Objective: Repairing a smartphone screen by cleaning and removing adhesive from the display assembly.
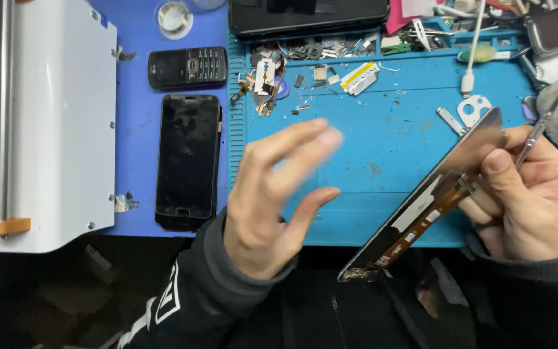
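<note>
Above the blue silicone desk mat (389,148), the right hand (531,200) grips a thin phone screen panel (434,194) edge-up, exposing its orange flex cable, plus tweezers (537,132); the left hand (272,200) hovers empty, fingers (305,139) spread.

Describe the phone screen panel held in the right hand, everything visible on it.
The screen panel is a thin, flat, grey rectangle, tilted steeply on edge with its back showing. An orange-brown flex ribbon with small white labels runs along that back. The right hand grips its upper end, also holding tweezers; its lower end hangs past the blue mat, towards the person.
</note>
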